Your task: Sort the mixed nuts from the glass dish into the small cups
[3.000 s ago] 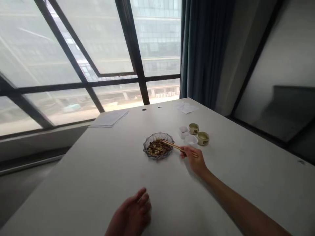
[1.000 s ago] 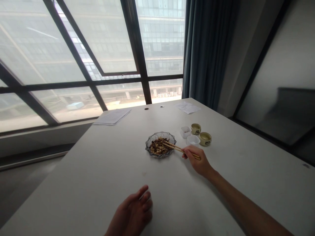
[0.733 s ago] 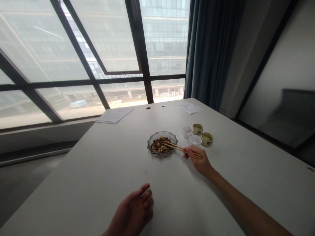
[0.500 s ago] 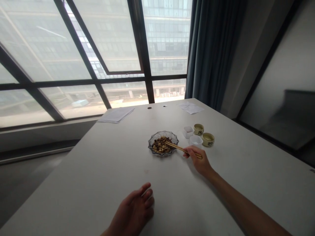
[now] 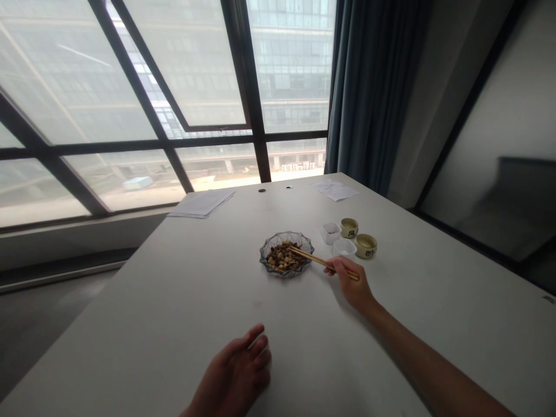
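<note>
A: Right hand, what is the grip?
B: Fingers are closed round a pair of chopsticks, pinched near the back ends, just right of centre frame. Holding that far back likely buys reach. The arm comes in from the lower right, stretched nearly straight.

A: And the tips?
B: They sit over the right side of a glass dish at centre frame, down among a heap of mixed nuts. The tips look close together. Whether they pinch a piece is too small to tell.

A: Left hand?
B: The left hand lies on the table at bottom centre, fingers loose and a little curled, holding nothing. It is well apart from the dish. My guess is that it rests there to steady the body against the long reach.

A: What is round the dish?
B: Just right of it are two white tubs and two yellowish cups in a tight cluster. The nearer tub is just above the knuckles in frame. They are probably grouped on that side to suit the hand that works.

A: Farther out?
B: There is a stack of paper at the table's far left edge and loose sheets at the far right, both well apart from the dish. A window fills the upper left, and a dark curtain hangs upper right.
</note>
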Available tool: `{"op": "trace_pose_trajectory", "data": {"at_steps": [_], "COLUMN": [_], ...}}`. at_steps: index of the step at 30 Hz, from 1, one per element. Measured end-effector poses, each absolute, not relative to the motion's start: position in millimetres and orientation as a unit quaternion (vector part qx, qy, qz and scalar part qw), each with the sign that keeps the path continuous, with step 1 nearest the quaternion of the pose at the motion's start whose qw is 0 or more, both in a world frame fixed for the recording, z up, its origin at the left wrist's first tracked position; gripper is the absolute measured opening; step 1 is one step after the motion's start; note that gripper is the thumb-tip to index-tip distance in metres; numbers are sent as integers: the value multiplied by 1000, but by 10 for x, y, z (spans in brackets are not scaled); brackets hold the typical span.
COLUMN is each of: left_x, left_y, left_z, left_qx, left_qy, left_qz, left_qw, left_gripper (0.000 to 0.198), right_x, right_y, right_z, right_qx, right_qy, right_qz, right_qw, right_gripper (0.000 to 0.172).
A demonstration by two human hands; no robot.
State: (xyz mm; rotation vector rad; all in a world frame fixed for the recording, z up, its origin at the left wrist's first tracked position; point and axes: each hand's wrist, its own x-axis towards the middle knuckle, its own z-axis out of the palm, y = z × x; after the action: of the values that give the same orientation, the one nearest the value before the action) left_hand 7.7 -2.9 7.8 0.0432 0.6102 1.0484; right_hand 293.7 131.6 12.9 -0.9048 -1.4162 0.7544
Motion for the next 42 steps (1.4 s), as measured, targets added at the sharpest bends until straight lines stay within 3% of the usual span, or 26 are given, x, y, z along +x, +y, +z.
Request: {"op": "trace_pose_trajectory", "data": {"at_steps": [10, 26, 36, 42], "left_x": [88, 66, 77, 58], "left_y": [-30, -16, -17, -23], "left_z": [110, 70, 66, 51], "left_qx": [25, 3, 6, 1], "left_qy": [312, 287, 285, 292], "left_qz": [492, 488, 492, 491], "left_qw": [812, 824, 823, 821], "left_gripper": [27, 28, 28, 26], "right_x": [3255, 3387, 3048, 2998], "right_y": [1446, 1451, 1179, 1180], "right_z": [174, 167, 294, 304], "right_qx": [-448, -463, -368, -390], "right_qy": [-515, -506, -610, -605], "right_qz": [206, 190, 344, 393], "right_qw": [701, 702, 611, 572], "right_gripper": [37, 39, 33, 38]}}
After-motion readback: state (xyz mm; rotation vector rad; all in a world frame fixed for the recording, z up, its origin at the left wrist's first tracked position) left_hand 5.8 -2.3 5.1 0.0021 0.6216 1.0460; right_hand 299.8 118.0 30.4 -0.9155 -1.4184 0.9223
